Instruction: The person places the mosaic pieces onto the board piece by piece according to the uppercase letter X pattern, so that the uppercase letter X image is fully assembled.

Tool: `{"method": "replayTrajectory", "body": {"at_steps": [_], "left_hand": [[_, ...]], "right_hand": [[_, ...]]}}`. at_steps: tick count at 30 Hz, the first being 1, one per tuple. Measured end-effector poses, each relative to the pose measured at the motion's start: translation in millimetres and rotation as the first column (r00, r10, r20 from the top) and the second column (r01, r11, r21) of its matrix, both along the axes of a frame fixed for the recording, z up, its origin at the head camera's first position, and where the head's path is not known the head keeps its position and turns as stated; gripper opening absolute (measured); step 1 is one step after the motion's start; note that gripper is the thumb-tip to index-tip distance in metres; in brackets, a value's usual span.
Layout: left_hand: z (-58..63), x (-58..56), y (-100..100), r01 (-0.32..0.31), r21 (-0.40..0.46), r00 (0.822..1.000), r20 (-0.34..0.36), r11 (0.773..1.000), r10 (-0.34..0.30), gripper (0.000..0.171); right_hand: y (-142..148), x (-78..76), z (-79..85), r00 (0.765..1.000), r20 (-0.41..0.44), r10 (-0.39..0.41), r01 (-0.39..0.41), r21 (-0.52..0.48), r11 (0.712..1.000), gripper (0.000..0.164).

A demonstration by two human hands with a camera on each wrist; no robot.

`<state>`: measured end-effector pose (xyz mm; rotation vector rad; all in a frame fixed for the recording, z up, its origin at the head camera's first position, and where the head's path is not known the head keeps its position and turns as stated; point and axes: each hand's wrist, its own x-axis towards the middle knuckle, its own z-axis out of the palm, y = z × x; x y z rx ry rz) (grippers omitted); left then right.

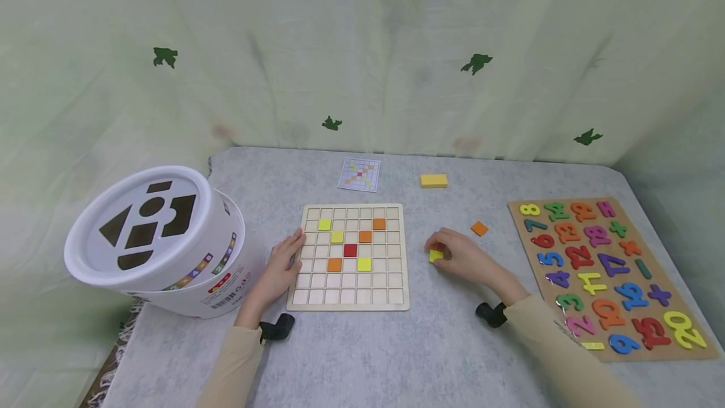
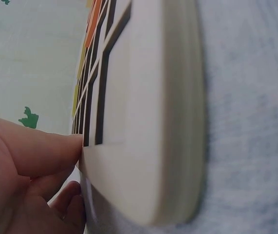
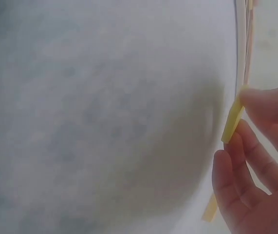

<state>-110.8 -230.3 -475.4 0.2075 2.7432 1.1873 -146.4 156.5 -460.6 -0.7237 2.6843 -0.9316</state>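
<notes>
A wooden grid board (image 1: 348,305) lies flat on the table, with yellow, orange and red square tiles in some of its cells. At its left edge my left hand (image 1: 281,269) holds the rim; in the left wrist view, its digits meet the board's edge (image 2: 177,146). To the right of the board, my right hand (image 1: 461,257) pinches a yellow square tile (image 1: 435,255) between thumb and fingers. The right wrist view shows this tile (image 3: 233,118) edge-on, above the table. Just beyond that hand lies a loose orange tile (image 1: 479,228).
Behind the board lie a pattern card (image 1: 359,174) and a yellow block (image 1: 433,181). A white bucket (image 1: 226,294) with a shape-cutout lid (image 1: 187,184) stands at the left. On the right is a brown board (image 1: 523,213) covered with colourful numbers and signs. A curtain (image 1: 362,49) hangs behind.
</notes>
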Motion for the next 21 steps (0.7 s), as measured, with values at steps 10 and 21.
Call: {"method": "replayTrajectory", "body": {"at_steps": [10,21], "left_hand": [[-0.3,-0.7,1,0.001,-0.008,1.000,0.003,1.000,-0.001,0.056],[0.1,0.0,-1,0.002,-0.002,1.000,0.005,1.000,-0.002,0.055]], "right_hand": [[0,-7.5,-0.5,0.999,0.030,-0.018,0.018,-0.008,1.000,0.023],[70,-19.9,-3.1,0.960,-0.020,-0.278,0.277,-0.035,0.960,0.027]]}}
